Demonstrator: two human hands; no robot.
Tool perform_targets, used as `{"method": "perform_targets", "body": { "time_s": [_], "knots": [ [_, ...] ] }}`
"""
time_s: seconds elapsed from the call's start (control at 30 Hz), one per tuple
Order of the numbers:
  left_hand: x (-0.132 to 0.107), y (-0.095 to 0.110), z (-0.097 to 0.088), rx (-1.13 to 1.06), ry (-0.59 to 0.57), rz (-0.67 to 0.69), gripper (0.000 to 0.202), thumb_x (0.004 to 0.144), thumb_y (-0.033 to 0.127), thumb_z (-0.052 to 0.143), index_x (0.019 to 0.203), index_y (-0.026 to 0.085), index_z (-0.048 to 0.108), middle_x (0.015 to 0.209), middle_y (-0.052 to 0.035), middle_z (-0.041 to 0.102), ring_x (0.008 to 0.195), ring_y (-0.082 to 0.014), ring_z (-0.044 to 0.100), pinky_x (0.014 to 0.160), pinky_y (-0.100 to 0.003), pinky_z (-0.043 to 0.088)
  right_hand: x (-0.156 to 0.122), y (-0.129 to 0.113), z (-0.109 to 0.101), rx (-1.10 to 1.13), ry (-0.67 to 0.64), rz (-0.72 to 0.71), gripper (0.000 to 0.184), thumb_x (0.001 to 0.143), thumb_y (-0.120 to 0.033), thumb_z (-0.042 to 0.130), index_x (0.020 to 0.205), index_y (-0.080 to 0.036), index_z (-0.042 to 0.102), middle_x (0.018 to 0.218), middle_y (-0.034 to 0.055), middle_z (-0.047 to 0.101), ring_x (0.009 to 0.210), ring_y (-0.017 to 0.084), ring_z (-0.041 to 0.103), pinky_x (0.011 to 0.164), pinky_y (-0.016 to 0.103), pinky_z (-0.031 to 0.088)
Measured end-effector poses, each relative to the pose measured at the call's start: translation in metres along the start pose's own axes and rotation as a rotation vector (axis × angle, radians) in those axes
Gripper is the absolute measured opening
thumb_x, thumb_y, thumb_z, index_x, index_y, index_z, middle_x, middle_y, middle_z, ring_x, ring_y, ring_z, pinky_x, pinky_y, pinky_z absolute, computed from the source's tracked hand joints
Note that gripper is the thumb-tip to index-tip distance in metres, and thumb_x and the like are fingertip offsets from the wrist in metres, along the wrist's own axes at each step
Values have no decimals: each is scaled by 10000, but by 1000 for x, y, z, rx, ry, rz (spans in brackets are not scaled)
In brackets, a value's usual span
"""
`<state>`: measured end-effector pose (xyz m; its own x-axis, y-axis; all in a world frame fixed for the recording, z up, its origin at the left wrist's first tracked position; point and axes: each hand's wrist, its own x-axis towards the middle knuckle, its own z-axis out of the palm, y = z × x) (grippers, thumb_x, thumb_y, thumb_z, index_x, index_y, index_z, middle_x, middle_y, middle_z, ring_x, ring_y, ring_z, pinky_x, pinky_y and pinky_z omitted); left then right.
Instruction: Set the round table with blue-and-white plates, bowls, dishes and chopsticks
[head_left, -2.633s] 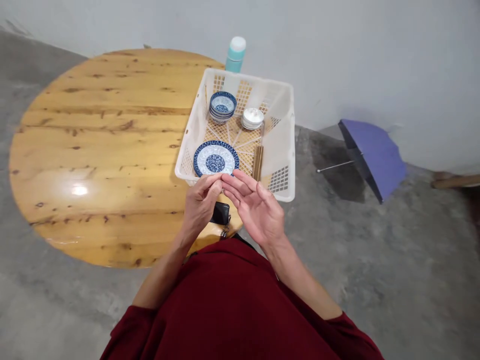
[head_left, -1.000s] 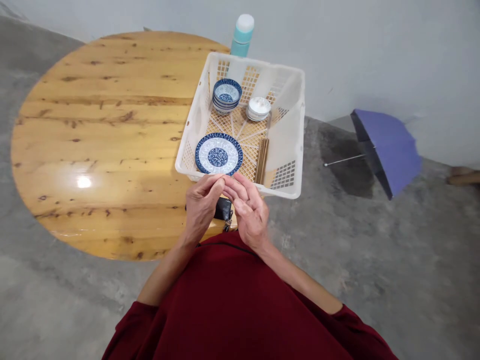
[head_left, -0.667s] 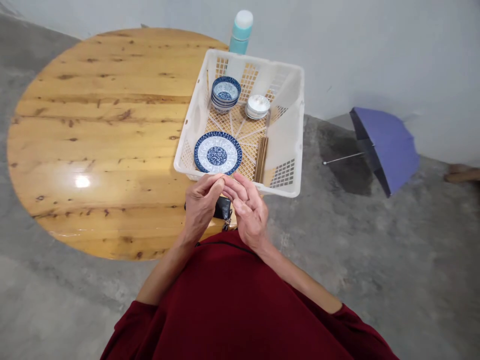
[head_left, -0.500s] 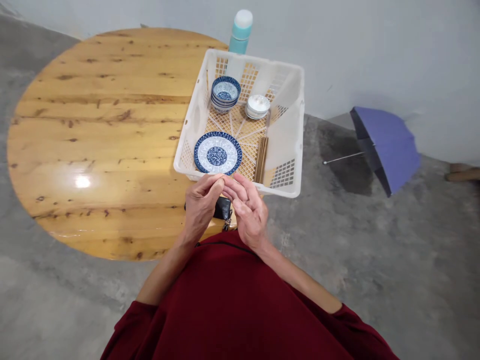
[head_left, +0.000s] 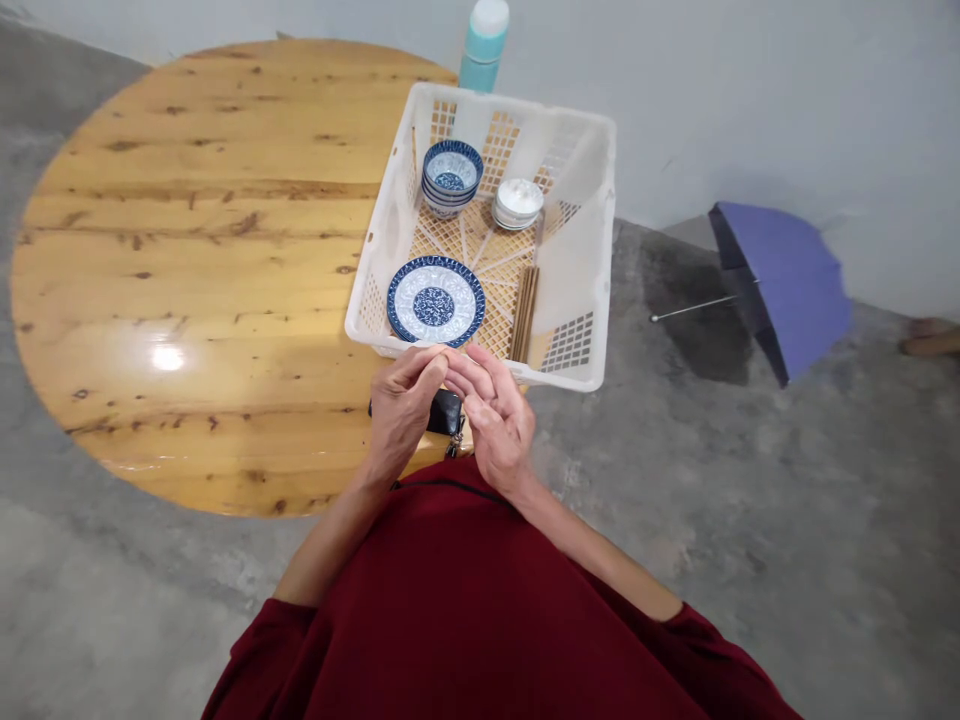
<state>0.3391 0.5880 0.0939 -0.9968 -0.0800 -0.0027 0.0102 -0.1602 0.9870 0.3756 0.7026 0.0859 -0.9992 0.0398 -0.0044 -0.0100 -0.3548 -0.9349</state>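
Observation:
My left hand (head_left: 401, 410) is closed, its thumb and forefinger pinching at a fingertip of my right hand. The right hand (head_left: 504, 430) holds nothing and has its fingers stretched out, palm turned inward. Both hang before the near rim of a white plastic basket (head_left: 576, 240). Inside it, closest to my hands, lies a blue-and-white plate (head_left: 435, 305). Chopsticks (head_left: 524, 315) lie to its right. Behind stand a stack of blue-and-white bowls (head_left: 452, 180) and a stack of small white dishes (head_left: 519, 203). A black pouch-like item (head_left: 445, 412) with a clip is partly hidden below my hands.
The basket stands on the right part of a round wooden table (head_left: 225, 280). A turquoise bottle with a white cap (head_left: 481, 50) is behind it, near the wall. On the concrete floor at right rests an open purple umbrella (head_left: 795, 285).
The view has shifted slightly, so the basket and table sit a little higher in it. My hands keep the same pose.

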Motion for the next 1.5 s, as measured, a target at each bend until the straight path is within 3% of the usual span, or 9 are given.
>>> {"method": "perform_targets", "body": {
  "time_s": [0.37, 0.87, 1.07, 1.33, 1.5],
  "knots": [
    [1, -1, 2, -66, -42, -50, 244, 888, 420, 739, 994, 211, 808, 1088, -67, 784, 1085, -216, 711, 1002, -343, 551, 5, -2, 1, 4, -13, -13, 622, 881, -542, 739, 1407, -270, 549, 1414, 115, 662, 1404, 316, 564, 1193, 583, 444],
    [0, 0, -3, 127, -69, 8, 192, 894, 264, 631, 913, 218, 817, 991, -38, 778, 939, -179, 695, 892, -281, 540, -1, 3, -2, 7, -10, -10, 596, 897, -499, 739, 1405, -258, 543, 1385, 115, 685, 1367, 298, 599, 1180, 567, 468],
    [-4, -5, -2, 108, -23, -33, 179, 885, 267, 646, 900, 214, 817, 989, -42, 787, 939, -191, 708, 903, -294, 549, -4, 6, -3, -4, -7, 14, 608, 890, -517, 742, 1403, -256, 548, 1390, 123, 681, 1336, 295, 623, 1182, 558, 467],
    [-5, -9, -5, 97, -27, -31, 178, 881, 274, 650, 869, 208, 815, 996, -43, 791, 945, -189, 711, 911, -291, 548, -6, 10, -4, 7, -10, 8, 570, 897, -483, 740, 1394, -267, 561, 1394, 113, 681, 1332, 288, 625, 1169, 544, 479],
    [-5, -15, -9, 109, -72, -72, 214, 890, 327, 660, 947, 184, 809, 979, -57, 791, 920, -195, 716, 888, -300, 553, -5, 14, -4, 60, -5, 32, 531, 906, -436, 734, 1373, -237, 578, 1362, 125, 702, 1270, 278, 668, 1163, 536, 479]
  ]
}}
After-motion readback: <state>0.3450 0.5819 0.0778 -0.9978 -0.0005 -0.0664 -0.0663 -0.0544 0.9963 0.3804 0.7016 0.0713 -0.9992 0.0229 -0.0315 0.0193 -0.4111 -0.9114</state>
